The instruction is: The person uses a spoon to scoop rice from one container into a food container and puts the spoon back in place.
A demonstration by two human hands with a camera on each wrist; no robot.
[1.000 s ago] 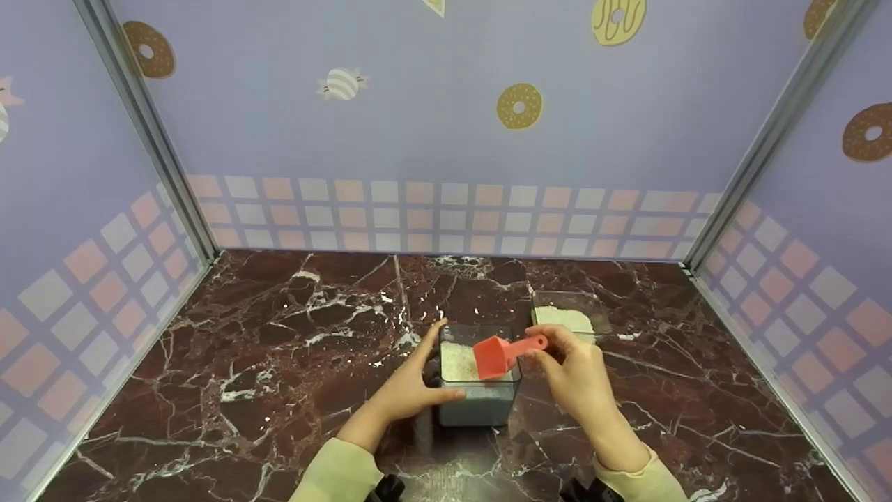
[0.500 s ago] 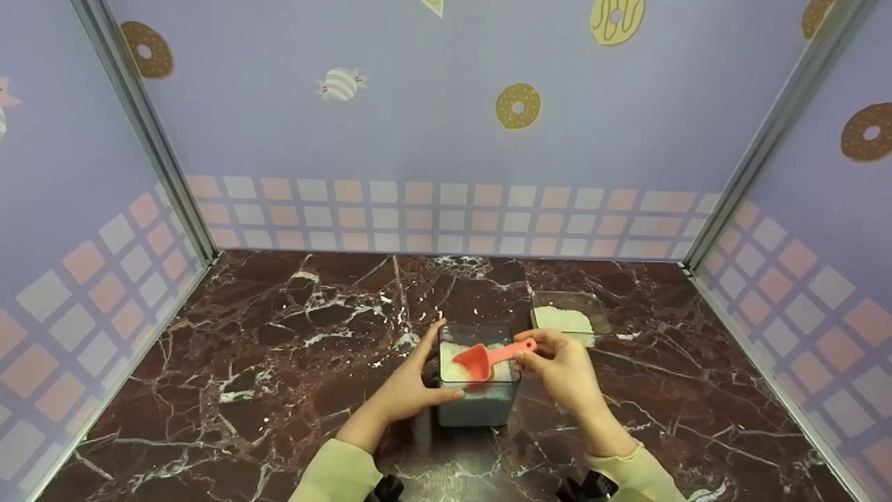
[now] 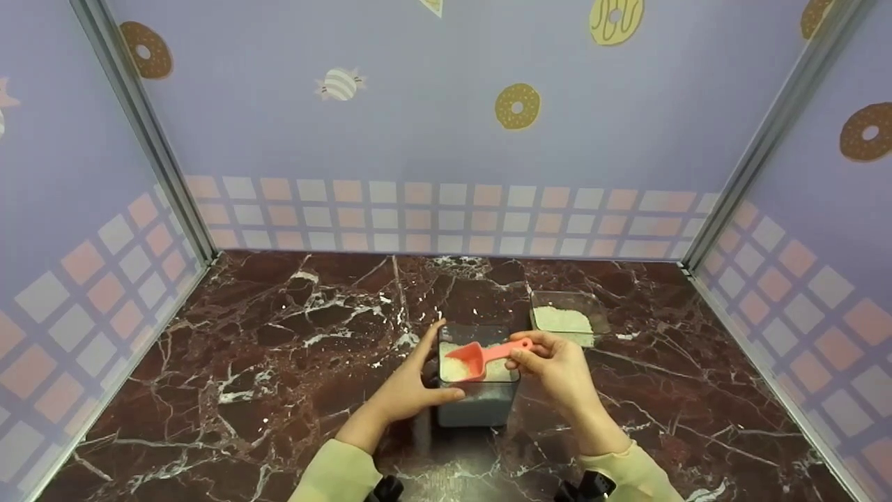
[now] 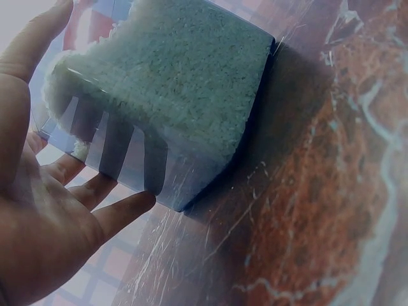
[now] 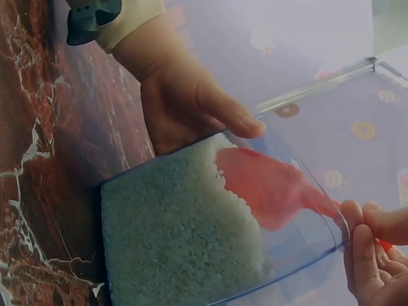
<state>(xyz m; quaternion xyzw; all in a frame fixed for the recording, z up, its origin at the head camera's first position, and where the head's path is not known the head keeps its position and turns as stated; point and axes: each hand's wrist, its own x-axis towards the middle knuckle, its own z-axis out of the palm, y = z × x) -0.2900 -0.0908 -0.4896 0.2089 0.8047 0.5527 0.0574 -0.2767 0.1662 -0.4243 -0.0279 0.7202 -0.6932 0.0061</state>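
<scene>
A clear, straight-sided container partly filled with white rice stands near the front middle of the table. My left hand rests against its left side, the fingers spread fairly straight along the wall and the thumb across the front. In my right hand, the thumb and fingers pinch the handle of a red scoop. Its bowl is inside the container, low at the rice, with some rice in it. Through the wall, the right wrist view shows the bowl's lower edge dipping into the rice.
Behind and to the right stands a second clear container, with rice in it. White crumbs lie scattered on the dark red marbled table. Patterned purple walls enclose it at the back and both sides.
The red scoop has moved left and turned from tilted over, its back showing, to bowl upward with rice in it. My right hand has shifted slightly left; the left hand stays.
</scene>
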